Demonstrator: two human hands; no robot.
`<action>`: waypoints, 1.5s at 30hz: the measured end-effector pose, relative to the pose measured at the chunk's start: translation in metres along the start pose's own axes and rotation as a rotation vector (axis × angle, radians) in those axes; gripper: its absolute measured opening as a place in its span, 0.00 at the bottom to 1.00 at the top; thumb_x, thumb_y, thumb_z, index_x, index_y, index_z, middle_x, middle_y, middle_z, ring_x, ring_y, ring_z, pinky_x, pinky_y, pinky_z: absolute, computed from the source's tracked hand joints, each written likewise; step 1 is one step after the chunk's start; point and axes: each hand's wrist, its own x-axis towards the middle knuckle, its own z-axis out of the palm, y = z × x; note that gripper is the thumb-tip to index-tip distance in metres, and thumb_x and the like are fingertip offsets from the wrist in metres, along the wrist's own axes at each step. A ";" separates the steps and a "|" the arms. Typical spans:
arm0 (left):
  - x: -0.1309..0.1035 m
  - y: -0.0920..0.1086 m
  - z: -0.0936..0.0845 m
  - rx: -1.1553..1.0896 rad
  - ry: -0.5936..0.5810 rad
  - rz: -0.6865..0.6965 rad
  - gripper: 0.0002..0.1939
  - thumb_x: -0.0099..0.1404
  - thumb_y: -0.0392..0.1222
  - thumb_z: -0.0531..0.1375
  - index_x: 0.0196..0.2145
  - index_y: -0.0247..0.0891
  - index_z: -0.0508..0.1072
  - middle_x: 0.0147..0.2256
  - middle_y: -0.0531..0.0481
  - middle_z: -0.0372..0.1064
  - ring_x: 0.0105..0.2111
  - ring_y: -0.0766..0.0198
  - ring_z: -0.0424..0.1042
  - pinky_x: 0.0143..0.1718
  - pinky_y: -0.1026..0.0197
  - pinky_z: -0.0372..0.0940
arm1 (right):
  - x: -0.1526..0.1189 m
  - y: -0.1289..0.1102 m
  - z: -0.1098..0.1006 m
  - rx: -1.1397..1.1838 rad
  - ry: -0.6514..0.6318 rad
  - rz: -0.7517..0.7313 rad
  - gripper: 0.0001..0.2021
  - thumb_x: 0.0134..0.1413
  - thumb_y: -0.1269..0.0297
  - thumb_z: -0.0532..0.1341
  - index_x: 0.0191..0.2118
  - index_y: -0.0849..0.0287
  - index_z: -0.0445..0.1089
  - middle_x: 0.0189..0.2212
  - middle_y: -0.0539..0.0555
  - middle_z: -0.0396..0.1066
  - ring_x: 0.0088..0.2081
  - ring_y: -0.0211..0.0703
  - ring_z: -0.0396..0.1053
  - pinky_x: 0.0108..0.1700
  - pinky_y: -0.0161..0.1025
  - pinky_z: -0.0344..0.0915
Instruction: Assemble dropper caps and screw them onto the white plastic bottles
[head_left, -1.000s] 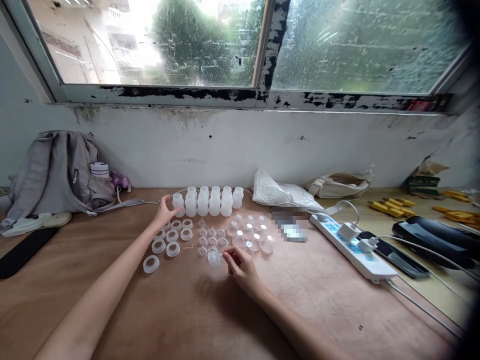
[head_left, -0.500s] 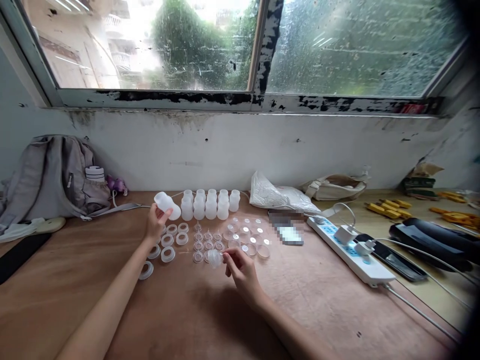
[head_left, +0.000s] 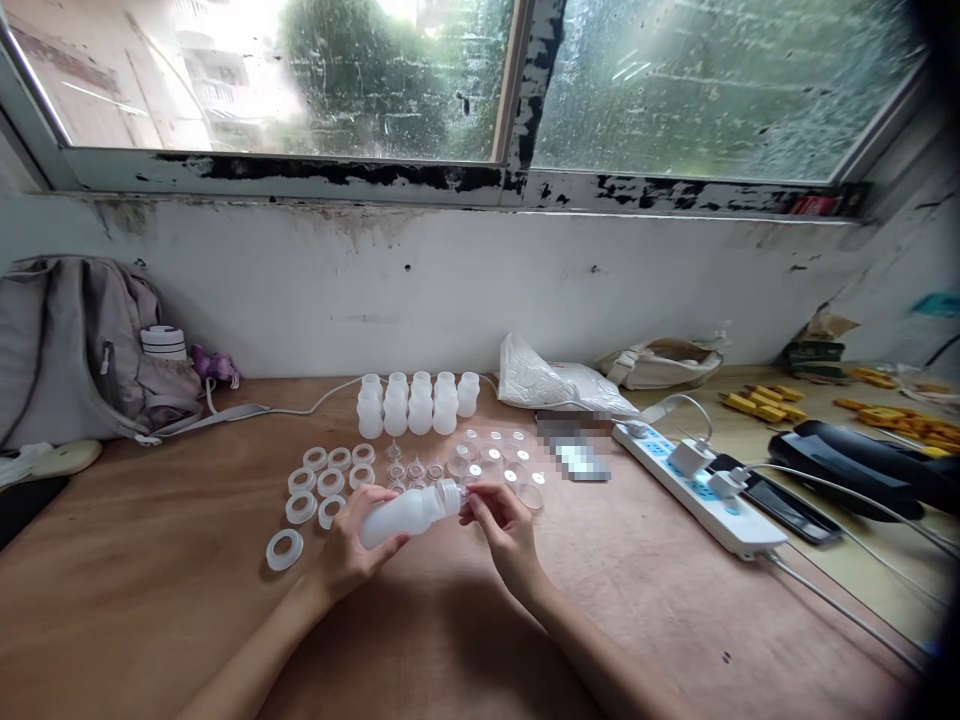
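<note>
My left hand is wrapped round a frosted white baby bottle, tilted nearly on its side with its mouth to the right. At that mouth sits a clear ribbed screw ring, touching or very near the neck; whether it is threaded on cannot be seen. My right hand pinches the small clear tip at the ring's outer end, which looks like a nipple. Just behind my hands lie several clear nipples. Several translucent rings lie to the left, and clear round caps to the right.
More frosted bottles stand in rows near the wall. A plastic bag lies right of them. A white power strip with plugs and cables runs along the right. At the left is a grey backpack.
My left hand has brought the bottle from the back left down to the middle and laid it over sideways. The ring in my right hand now meets the bottle's mouth. The view has shifted slightly.
</note>
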 end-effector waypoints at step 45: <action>0.001 -0.004 0.002 -0.291 -0.208 -0.274 0.14 0.52 0.49 0.58 0.31 0.35 0.71 0.28 0.50 0.69 0.26 0.63 0.66 0.26 0.65 0.59 | 0.002 -0.005 0.000 -0.020 -0.371 0.200 0.14 0.46 0.59 0.61 0.40 0.58 0.66 0.34 0.52 0.67 0.23 0.34 0.67 0.26 0.33 0.65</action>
